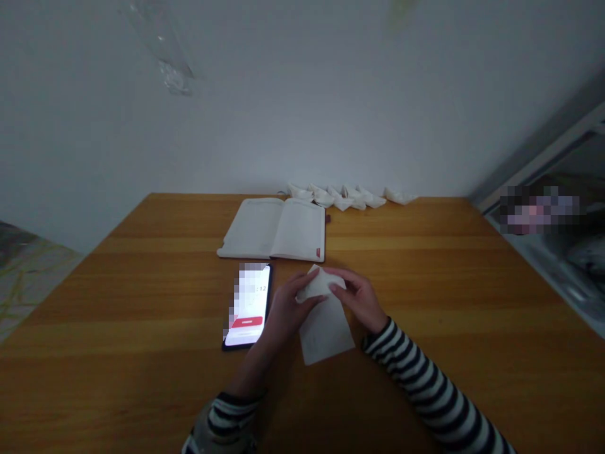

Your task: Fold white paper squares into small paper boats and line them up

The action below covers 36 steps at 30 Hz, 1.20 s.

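Both my hands hold one sheet of white paper (325, 331) above the wooden table. Its far end is folded over, and the lower part hangs flat toward me. My left hand (293, 304) pinches the folded part from the left, thumb on top. From the right, my right hand (360, 299) grips the same fold between thumb and fingers. A lit phone (246, 308) lies just left of my left hand. Beyond my hands an open notebook (299, 230) lies with its pages up.
Several folded white paper boats (347, 197) stand in a row along the wall at the table's (425, 265) back edge. Clear plastic (172, 69) hangs on the wall at upper left. A shelf or frame (543, 145) with blurred items stands beyond the table's right edge.
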{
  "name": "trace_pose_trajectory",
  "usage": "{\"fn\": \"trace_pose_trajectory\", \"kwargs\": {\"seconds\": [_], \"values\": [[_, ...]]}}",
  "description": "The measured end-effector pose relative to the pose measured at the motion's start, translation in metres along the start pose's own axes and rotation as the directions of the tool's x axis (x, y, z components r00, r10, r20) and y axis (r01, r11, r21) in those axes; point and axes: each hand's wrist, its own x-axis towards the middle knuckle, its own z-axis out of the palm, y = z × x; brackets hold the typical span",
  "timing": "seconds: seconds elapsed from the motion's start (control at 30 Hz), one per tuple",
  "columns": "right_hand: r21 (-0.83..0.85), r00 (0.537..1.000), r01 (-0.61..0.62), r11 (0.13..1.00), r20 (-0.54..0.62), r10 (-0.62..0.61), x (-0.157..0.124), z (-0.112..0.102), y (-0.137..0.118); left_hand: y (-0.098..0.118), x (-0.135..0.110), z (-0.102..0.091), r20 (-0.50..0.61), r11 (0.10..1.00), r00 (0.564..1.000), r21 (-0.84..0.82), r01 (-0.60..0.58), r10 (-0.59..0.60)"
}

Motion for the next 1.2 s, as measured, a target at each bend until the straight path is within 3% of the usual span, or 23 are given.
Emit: {"fn": "trace_pose_trajectory", "kwargs": {"seconds": [0.1, 0.37, 0.57, 0.77, 0.87, 1.0, 1.1, 1.2], "values": [[-0.060, 0.994, 0.053, 0.997, 0.094, -0.047, 0.003, -0.008, -0.001, 0.002, 0.002, -0.006, 0.034, 1.000, 0.999, 0.015, -0.009, 0.009], [-0.160, 0.977, 0.180, 0.971, 0.143, -0.158, 0.006, -0.016, -0.003, 0.010, -0.001, -0.009, 0.102, 1.000, 0.995, -0.010, 0.021, -0.020], [-0.212, 0.982, 0.187, 0.959, 0.065, -0.177, 0.005, -0.018, -0.004, 0.010, 0.000, -0.010, 0.137, 0.999, 0.990, -0.010, 0.041, -0.040], [-0.308, 0.979, 0.195, 0.931, 0.111, -0.168, 0.000, -0.023, 0.000, 0.000, -0.001, -0.005, 0.222, 0.976, 0.974, 0.201, -0.088, 0.042], [-0.387, 0.982, 0.159, 0.909, 0.160, -0.103, -0.005, -0.027, 0.007, -0.003, -0.006, 0.001, 0.242, 0.885, 0.966, 0.424, -0.193, 0.094], [-0.551, 0.981, 0.178, 0.815, 0.164, -0.103, -0.010, -0.033, 0.010, -0.003, -0.009, 0.006, 0.251, 0.755, 0.956, 0.594, -0.277, 0.154], [-0.677, 0.963, 0.268, 0.686, 0.197, -0.182, -0.009, -0.037, 0.007, -0.003, -0.008, 0.007, 0.308, 0.757, 0.938, 0.572, -0.315, 0.157], [-0.700, 0.940, 0.339, 0.629, 0.287, -0.187, -0.008, -0.038, 0.004, 0.000, -0.007, 0.007, 0.333, 0.749, 0.931, 0.577, -0.326, 0.148]]}}
